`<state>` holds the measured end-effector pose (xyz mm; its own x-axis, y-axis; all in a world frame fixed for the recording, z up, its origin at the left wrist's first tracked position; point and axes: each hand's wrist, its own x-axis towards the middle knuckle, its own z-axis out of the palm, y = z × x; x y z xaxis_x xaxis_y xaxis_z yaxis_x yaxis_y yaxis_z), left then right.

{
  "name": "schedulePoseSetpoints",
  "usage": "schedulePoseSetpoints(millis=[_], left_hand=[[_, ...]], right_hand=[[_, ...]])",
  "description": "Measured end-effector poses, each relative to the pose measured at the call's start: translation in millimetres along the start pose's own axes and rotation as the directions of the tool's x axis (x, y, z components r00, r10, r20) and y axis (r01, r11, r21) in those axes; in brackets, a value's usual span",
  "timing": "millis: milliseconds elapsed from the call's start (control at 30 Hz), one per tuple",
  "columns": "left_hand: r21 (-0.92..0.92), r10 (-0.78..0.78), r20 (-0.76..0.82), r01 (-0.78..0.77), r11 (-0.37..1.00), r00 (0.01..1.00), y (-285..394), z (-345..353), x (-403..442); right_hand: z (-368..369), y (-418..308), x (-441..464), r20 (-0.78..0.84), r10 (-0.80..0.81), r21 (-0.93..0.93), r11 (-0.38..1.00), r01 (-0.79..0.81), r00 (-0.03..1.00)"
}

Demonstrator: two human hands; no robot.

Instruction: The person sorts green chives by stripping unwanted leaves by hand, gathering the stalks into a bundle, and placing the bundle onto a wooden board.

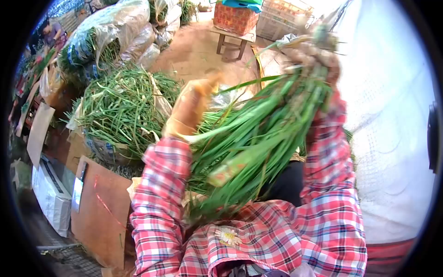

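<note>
My right hand [323, 57] is raised at the upper right, closed around the root end of a bunch of green onions [263, 134]. Its long green leaves hang down and to the left across my lap, blurred by motion. Left of the bunch, my left hand [191, 104] is held up, its fingers smeared by motion. Whether it grips anything cannot be made out. A pale stalk passes close to its wrist. More green leaves lie below and behind the bunch, partly hidden by it.
A heap of green leaves [124, 106] sits to the left, beside stuffed plastic sacks [115, 27]. A knife [80, 184] lies on a brown board [101, 212]. Ahead stands a small table [233, 37] bearing a red basket [235, 19]. White sheeting [392, 115] hangs at right.
</note>
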<state>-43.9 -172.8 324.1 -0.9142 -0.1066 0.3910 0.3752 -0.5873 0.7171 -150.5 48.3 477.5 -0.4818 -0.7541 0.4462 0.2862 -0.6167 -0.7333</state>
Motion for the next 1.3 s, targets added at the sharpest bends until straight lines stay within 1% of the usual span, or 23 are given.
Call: schedulePoseSetpoints(millis=[133, 167, 200, 233, 300, 333, 400, 467, 533, 567, 600, 633, 733, 800, 833, 867, 900, 967, 1033, 1133, 1167, 1267, 1300], left_hand=[[-0.261, -0.333, 0.185, 0.373, 0.890, 0.925, -35.4, 76.2, -84.4], [-0.292, -0.382, 0.220, 0.434, 0.852, 0.898, -34.4, 91.1, -106.8], [-0.315, -0.418, 0.247, 0.480, 0.819, 0.874, -31.8, 102.4, -126.1], [-0.335, -0.439, 0.268, 0.510, 0.792, 0.858, -22.8, 110.8, -143.7], [-0.364, -0.477, 0.300, 0.561, 0.743, 0.826, -6.5, 121.0, -172.8], [-0.379, -0.501, 0.308, 0.587, 0.715, 0.809, -5.3, 126.1, -182.3], [-0.389, -0.553, 0.317, 0.637, 0.666, 0.771, -6.4, 137.5, -197.4], [-0.355, -0.621, 0.281, 0.680, 0.641, 0.732, -10.3, 146.6, -202.3], [-0.242, -0.748, 0.164, 0.761, 0.602, 0.644, -23.9, 143.7, -202.2], [-0.174, -0.812, 0.081, 0.811, 0.559, 0.578, -34.7, 137.3, -200.6], [-0.252, -0.842, 0.020, 0.817, 0.518, 0.540, -37.2, 138.4, -197.4], [-0.297, -0.810, -0.091, 0.760, 0.577, 0.580, -28.6, 148.1, -189.5], [-0.057, -0.733, -0.330, 0.762, 0.645, 0.595, -13.6, 129.7, -185.7], [0.099, -0.607, -0.501, 0.738, 0.667, 0.616, 2.7, 113.3, -185.2], [0.192, -0.536, -0.568, 0.734, 0.651, 0.624, 9.4, 99.4, -189.3], [0.317, -0.384, -0.628, 0.674, 0.668, 0.677, 16.2, 93.8, -191.6], [0.429, -0.347, -0.671, 0.725, 0.539, 0.655, 32.4, 87.5, -193.2], [0.601, -0.236, -0.769, 0.798, 0.051, 0.594, 61.0, 77.6, -196.0], [0.726, -0.047, -0.679, 0.680, 0.104, 0.733, 73.0, 60.6, -214.3], [0.765, 0.089, -0.620, 0.626, -0.151, 0.779, 95.4, 65.7, -224.2], [0.723, 0.121, -0.639, 0.646, -0.243, 0.760, 101.5, 73.5, -225.4], [0.733, 0.083, -0.603, 0.593, -0.333, 0.793, 112.7, 76.5, -244.1], [0.744, 0.062, -0.631, 0.625, -0.235, 0.774, 115.0, 76.4, -253.7]], right_hand=[[17.8, 49.4, -3.9, 0.172, 0.110, 0.322, 0.933, -0.162, 0.979], [-0.7, 59.5, -3.0, 0.048, 0.093, 0.355, 0.929, -0.104, 0.995], [-27.2, 66.8, -7.9, -0.128, 0.172, 0.234, 0.962, -0.139, 0.977], [-37.9, 68.7, -12.4, -0.053, 0.272, 0.359, 0.903, -0.236, 0.961], [-71.9, 87.2, -19.5, -0.143, 0.268, 0.294, 0.931, -0.218, 0.953], [-80.9, 98.9, -20.2, -0.299, 0.179, 0.173, 0.976, -0.131, 0.937], [-78.4, 115.8, -23.6, -0.324, 0.160, 0.122, 0.984, -0.127, 0.932], [-92.1, 147.1, -15.5, -0.251, 0.140, 0.127, 0.986, -0.111, 0.958], [-84.8, 155.5, -11.1, -0.332, 0.139, 0.016, 0.990, -0.142, 0.933], [-67.5, 152.5, -5.7, -0.287, 0.173, 0.094, 0.984, -0.152, 0.942], [-50.0, 149.4, -0.3, -0.241, 0.206, 0.170, 0.971, -0.168, 0.948], [-34.6, 139.1, 2.2, -0.144, 0.262, 0.207, 0.951, -0.230, 0.954], [-52.3, 159.1, -4.2, -0.493, 0.157, -0.033, 0.980, -0.198, 0.856], [-46.8, 167.1, -31.2, -0.489, 0.315, 0.035, 0.939, -0.343, 0.814], [-63.8, 175.2, -46.5, -0.227, 0.515, 0.275, 0.848, -0.453, 0.827], [-67.4, 183.0, -58.5, -0.103, 0.502, 0.367, 0.822, -0.436, 0.859], [-70.2, 193.1, -70.2, 0.014, 0.470, 0.461, 0.780, -0.423, 0.883], [-52.9, 205.8, -79.7, 0.120, 0.416, 0.531, 0.740, -0.412, 0.901], [-36.2, 217.9, -83.2, 0.170, 0.467, 0.563, 0.676, -0.475, 0.868], [14.0, 235.9, -85.7, 0.013, 0.695, 0.489, 0.623, -0.610, 0.719], [23.5, 243.4, -89.9, -0.029, 0.722, 0.314, 0.663, -0.679, 0.691], [39.2, 254.2, -94.8, -0.093, 0.657, 0.067, 0.754, -0.653, 0.748], [30.5, 250.4, -97.6, -0.156, 0.710, -0.150, 0.670, -0.727, 0.687]])
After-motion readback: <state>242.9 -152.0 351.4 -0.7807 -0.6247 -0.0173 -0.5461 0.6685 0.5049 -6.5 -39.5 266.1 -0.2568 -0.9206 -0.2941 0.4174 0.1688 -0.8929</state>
